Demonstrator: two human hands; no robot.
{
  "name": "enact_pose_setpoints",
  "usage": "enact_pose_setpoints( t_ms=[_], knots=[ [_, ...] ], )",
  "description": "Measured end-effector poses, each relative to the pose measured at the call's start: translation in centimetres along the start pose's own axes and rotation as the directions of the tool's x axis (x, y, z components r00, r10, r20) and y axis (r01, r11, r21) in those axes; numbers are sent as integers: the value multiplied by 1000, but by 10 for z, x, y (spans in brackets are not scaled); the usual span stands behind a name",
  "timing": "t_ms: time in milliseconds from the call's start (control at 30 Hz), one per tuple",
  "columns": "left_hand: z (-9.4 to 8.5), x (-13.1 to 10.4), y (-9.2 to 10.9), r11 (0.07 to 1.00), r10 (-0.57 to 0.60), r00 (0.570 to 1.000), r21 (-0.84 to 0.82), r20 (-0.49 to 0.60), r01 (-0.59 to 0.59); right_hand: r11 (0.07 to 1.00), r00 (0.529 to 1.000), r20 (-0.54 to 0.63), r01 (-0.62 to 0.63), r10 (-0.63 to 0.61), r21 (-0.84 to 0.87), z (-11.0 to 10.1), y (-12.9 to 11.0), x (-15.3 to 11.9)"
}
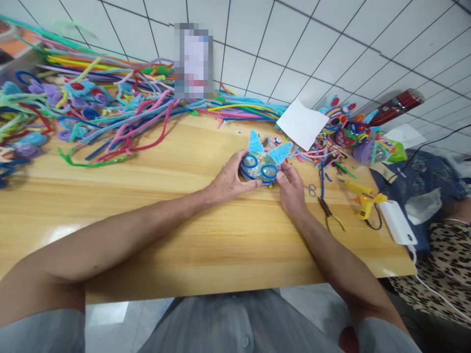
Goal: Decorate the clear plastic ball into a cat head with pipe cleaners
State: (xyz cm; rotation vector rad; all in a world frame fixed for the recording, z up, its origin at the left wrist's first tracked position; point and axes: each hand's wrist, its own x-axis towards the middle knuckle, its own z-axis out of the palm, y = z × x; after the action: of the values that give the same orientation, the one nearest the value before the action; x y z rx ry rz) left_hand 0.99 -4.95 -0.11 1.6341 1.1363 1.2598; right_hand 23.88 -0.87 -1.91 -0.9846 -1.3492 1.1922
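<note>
Between my two hands is a rounded, clear craft figure (260, 165) with light blue pipe-cleaner ears standing up and dark blue rings on its front. My left hand (232, 177) is wrapped round its left side, the thumb along the lower edge. On the other side my right hand (292, 185) grips it with thumb and fingers near the lower right rim. Part of its underside and back is hidden. A small pair of scissors (311, 190) lies just right of my right hand, with yellow-handled pliers (327, 211) a little farther off.
Bundles of coloured pipe cleaners (140, 122) run along the tiled wall. A phone-like blurred object (195, 63) stands there. White paper (302, 123) leans near finished figures (336, 120). At right lie a yellow glue gun (365, 198) and a white power strip (398, 222); a person in leopard print (447, 260) sits beyond.
</note>
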Motion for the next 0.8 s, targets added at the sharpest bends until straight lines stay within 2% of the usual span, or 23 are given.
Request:
enact_pose_setpoints(
  t_ms=[100, 233, 333, 800],
  knots=[
    [-1, 0, 5, 999, -27, 1000, -25, 1, 27, 1000, 1000, 8, 2, -2, -18, 0, -1, -1],
    [-2, 0, 11, 985, -90, 996, -148, 20, 92, 998, 998, 52, 26, -24, -53, 2, -6, -3],
    [-1, 2, 11, 973, -112, 994, -205, -10, 107, 994, 996, 78, 59, -52, -87, 4, -10, -6],
    [2, 0, 12, 980, -102, 994, -177, -33, 95, 991, 994, 74, 84, -76, -108, 7, -12, -9]
  ],
)
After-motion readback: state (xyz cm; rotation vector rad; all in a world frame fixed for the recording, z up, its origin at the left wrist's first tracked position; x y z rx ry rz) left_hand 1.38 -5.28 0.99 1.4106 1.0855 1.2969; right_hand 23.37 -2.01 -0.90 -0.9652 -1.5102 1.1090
